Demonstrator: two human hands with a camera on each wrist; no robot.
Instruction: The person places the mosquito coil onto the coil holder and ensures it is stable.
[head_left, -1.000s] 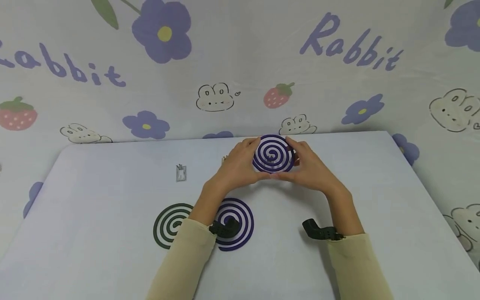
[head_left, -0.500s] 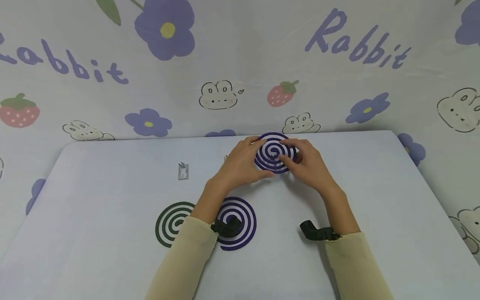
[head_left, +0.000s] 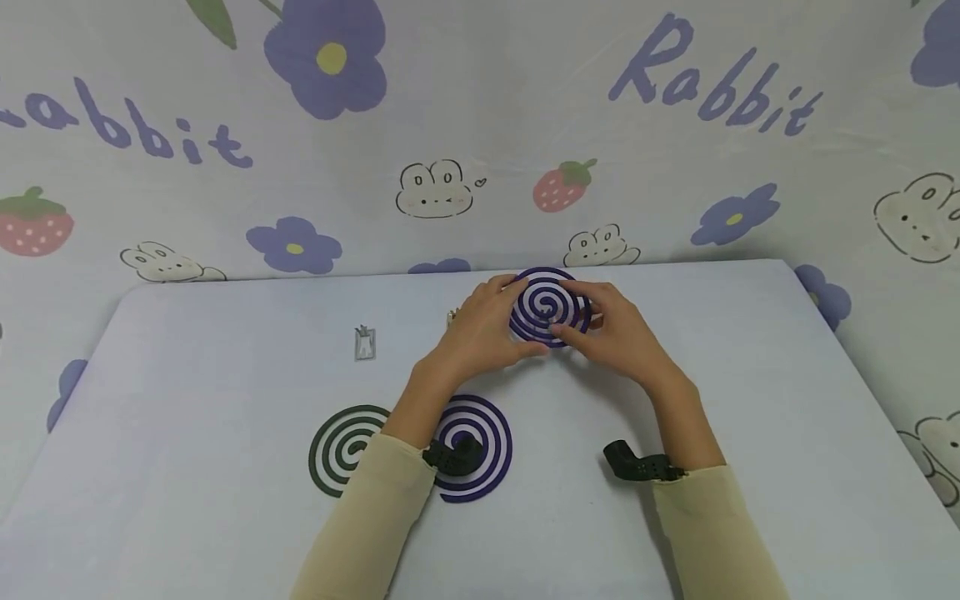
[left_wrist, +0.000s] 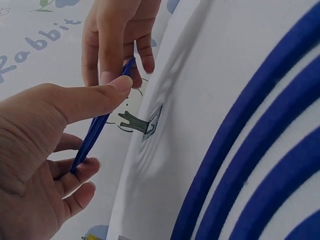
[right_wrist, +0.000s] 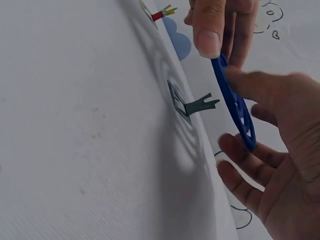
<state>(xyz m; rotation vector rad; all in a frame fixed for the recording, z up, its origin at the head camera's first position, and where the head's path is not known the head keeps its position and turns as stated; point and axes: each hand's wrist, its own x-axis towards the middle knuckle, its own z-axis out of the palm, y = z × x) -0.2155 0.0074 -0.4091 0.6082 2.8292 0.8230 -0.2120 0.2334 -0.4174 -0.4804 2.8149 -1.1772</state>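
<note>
A dark purple-blue mosquito coil is held up near the table's back edge, seen edge-on in both wrist views. My left hand grips its left rim between thumb and fingers. From the other side, my right hand pinches it, thumb on the near face. Just beyond the coil, a small metal coil stand rises from the table with its forked prong upright. Another purple-blue coil and a dark green coil lie flat under the left forearm, which partly covers both.
A flat silver stand lies back left on the white table. A further stand peeks out beside the left hand; its prong looks red and yellow in the right wrist view. A patterned cloth hangs behind.
My right thumb has moved from the coil's lower rim up onto its face, and the right fingers have shifted inward at the top. The left hand keeps its grip, nearly still.
</note>
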